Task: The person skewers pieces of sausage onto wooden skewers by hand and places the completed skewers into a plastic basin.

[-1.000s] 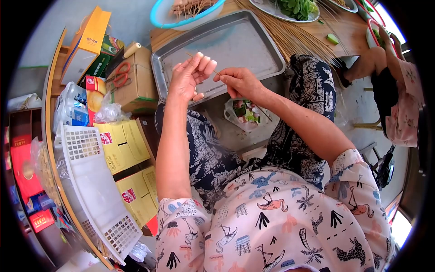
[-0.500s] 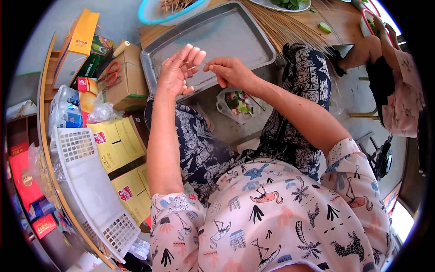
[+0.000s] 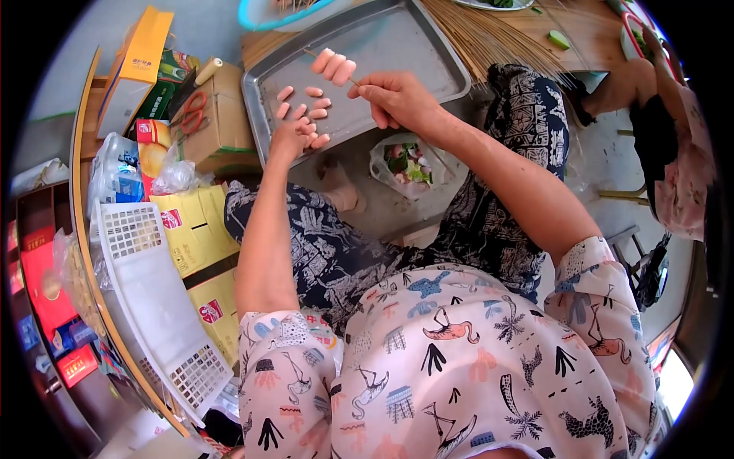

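My right hand (image 3: 401, 99) is closed on the lower end of a thin bamboo skewer (image 3: 309, 52) and holds it over the metal tray (image 3: 436, 46). Several small pink sausages (image 3: 333, 66) are threaded side by side on it. More loose small sausages (image 3: 313, 92) lie in the tray's near left corner. Down among them is my left hand (image 3: 289, 139), its fingers bunched together and touching small sausages; the fingertips are partly hidden by the pieces.
A bundle of bare bamboo skewers (image 3: 482, 38) lies right of the tray. Beyond it stands a blue-rimmed bowl (image 3: 287, 21). A plastic bag of scraps (image 3: 409, 164) sits below, between the knees. Left are a cardboard box (image 3: 225, 115) with scissors (image 3: 193, 113) and a white rack (image 3: 164, 298). Another person sits at right.
My left hand has drawn back from the skewer and dropped to the loose sausages. The right hand keeps the skewer, whose threaded sausages now show plainly. The view has shifted slightly.
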Tool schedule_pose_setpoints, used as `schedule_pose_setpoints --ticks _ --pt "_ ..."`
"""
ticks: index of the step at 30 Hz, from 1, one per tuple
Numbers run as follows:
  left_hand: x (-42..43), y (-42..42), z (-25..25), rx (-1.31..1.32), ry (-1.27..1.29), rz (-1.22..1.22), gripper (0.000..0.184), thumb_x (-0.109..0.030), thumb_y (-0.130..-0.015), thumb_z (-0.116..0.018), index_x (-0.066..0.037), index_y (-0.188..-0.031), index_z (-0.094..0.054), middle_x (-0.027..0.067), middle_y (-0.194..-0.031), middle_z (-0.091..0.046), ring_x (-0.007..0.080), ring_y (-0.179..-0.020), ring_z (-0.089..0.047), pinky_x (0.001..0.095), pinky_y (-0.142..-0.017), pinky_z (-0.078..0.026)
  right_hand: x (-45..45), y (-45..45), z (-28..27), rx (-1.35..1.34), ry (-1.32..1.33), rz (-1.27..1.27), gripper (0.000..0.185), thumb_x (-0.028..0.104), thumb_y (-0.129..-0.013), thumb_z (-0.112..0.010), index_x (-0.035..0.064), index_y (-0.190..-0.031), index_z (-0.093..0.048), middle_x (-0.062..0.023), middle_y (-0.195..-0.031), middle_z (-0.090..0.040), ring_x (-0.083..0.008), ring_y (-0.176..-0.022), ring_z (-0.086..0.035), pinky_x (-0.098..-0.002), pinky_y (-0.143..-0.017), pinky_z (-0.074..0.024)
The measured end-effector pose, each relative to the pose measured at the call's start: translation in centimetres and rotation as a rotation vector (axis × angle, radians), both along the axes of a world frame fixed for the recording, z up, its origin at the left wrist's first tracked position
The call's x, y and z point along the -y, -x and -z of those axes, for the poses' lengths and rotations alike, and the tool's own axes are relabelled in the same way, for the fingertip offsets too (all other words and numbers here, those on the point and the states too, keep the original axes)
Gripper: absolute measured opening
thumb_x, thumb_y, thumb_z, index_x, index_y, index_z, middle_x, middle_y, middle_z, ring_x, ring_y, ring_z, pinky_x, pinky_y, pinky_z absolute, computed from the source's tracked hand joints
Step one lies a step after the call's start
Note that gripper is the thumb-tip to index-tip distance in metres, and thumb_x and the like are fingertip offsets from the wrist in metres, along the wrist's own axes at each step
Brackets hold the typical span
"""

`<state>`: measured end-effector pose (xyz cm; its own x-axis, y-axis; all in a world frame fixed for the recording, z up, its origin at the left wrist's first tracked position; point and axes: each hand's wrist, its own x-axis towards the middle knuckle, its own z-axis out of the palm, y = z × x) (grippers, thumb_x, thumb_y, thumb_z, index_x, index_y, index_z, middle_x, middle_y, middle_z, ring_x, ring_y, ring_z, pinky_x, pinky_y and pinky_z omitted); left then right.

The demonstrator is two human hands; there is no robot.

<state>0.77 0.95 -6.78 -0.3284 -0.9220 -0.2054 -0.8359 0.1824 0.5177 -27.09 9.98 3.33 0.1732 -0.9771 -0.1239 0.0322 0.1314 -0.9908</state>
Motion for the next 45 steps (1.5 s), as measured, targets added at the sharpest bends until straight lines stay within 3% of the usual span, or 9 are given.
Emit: schedule_pose_setpoints --ticks 3,8,11,13,15,21,24,31,45 --pt "-0.6 0.3 0.8 0.083 -0.113 -0.070 0.020 -0.014 -0.080 -0.062 -0.010 -0.099 -0.064 0.0077 -0.116 -0.063 0.0217 -0.095 -0.063 0.0315 -0.085 -0.047 -0.1 0.2 -0.1 0.000 -0.034 -0.044 0.027 0.022 -0.096 -0.047 0.0035 -0.104 -0.064 0.0014 -0.054 -0.050 -0.0034 -0.046 -0.041 -0.0212 -0.044 -0.0311" --pt "-0.8 0.7 2.1 0.108 0.166 -0.058 0.016 -0.021 -0.077 -0.065 -0.006 -0.083 -0.061 0.0124 -0.126 -0.057 0.0255 -0.094 -0.064 0.0325 -0.081 -0.049 0.0 0.1 -0.2 -0.033 -0.012 -0.067 0.026 0.022 -0.095 -0.048 0.0028 -0.102 -0.065 0.0011 -0.052 -0.050 -0.0036 -0.044 -0.039 -0.0220 -0.043 -0.0305" --pt "-0.6 1.4 1.4 0.137 0.155 -0.042 0.027 -0.017 -0.079 -0.060 -0.007 -0.103 -0.059 0.0054 -0.120 -0.061 0.0285 -0.099 -0.062 0.0341 -0.084 -0.049 -0.1 0.3 -0.2 -0.029 -0.021 -0.059 0.026 0.022 -0.095 -0.048 0.0028 -0.102 -0.065 0.0011 -0.052 -0.050 -0.0037 -0.044 -0.038 -0.0219 -0.043 -0.0301" --pt "-0.2 1.8 0.2 0.019 0.182 -0.072 0.024 -0.018 -0.078 -0.061 -0.003 -0.097 -0.059 0.0091 -0.105 -0.067 0.0251 -0.092 -0.065 0.0318 -0.080 -0.051 -0.1 0.4 -0.3 -0.022 -0.021 -0.058 0.027 0.022 -0.096 -0.047 0.0030 -0.102 -0.065 0.0013 -0.052 -0.050 -0.0038 -0.044 -0.038 -0.0218 -0.043 -0.0298" --pt "0.7 2.4 -3.3 -0.458 -0.407 -0.381 0.026 -0.019 -0.082 -0.061 0.000 -0.099 -0.059 0.0099 -0.087 -0.068 0.0191 -0.082 -0.066 0.0286 -0.075 -0.052 -0.2 0.4 -0.5 0.003 -0.052 -0.052 0.027 0.023 -0.096 -0.047 0.0032 -0.104 -0.064 0.0020 -0.052 -0.048 -0.0038 -0.045 -0.039 -0.0219 -0.044 -0.0294" --pt "2.1 0.5 -9.9 -1.090 -0.529 -0.352 0.024 -0.016 -0.089 -0.060 -0.001 -0.108 -0.056 0.0095 -0.095 -0.062 0.0181 -0.087 -0.062 0.0327 -0.081 -0.053 -0.6 0.5 -1.4 0.004 -0.039 -0.121 0.027 0.023 -0.097 -0.046 0.0032 -0.105 -0.062 0.0022 -0.052 -0.047 -0.0034 -0.046 -0.040 -0.0222 -0.044 -0.0289" --pt "1.9 -0.3 -9.9 -1.308 -0.522 -0.407 0.020 -0.013 -0.092 -0.054 0.000 -0.108 -0.055 0.0125 -0.101 -0.062 0.0298 -0.110 -0.058 0.0333 -0.081 -0.053 -1.0 0.3 -1.6 0.011 -0.036 -0.152 0.027 0.022 -0.097 -0.046 0.0029 -0.104 -0.062 0.0019 -0.051 -0.046 -0.0034 -0.044 -0.040 -0.0215 -0.044 -0.0301" --pt "2.2 -0.4 -7.8 -1.542 -0.621 -0.459 0.020 -0.014 -0.093 -0.053 0.001 -0.106 -0.056 0.0126 -0.098 -0.063 0.0262 -0.104 -0.060 0.0336 -0.085 -0.051 -1.3 -0.5 -1.0 -0.037 -0.027 -0.197 0.026 0.022 -0.097 -0.046 0.0029 -0.103 -0.062 0.0029 -0.049 -0.045 -0.0037 -0.042 -0.041 -0.0211 -0.042 -0.0340" --pt "2.8 -0.2 -6.5 -1.530 -0.648 -0.348 0.019 -0.013 -0.091 -0.057 -0.002 -0.107 -0.059 0.0099 -0.096 -0.062 0.0199 -0.091 -0.060 0.0336 -0.083 -0.051 -1.5 -1.2 -1.4 -0.040 -0.016 -0.237 0.026 0.021 -0.097 -0.045 0.0021 -0.104 -0.062 0.0036 -0.048 -0.044 -0.0031 -0.042 -0.039 -0.0211 -0.043 -0.0298"
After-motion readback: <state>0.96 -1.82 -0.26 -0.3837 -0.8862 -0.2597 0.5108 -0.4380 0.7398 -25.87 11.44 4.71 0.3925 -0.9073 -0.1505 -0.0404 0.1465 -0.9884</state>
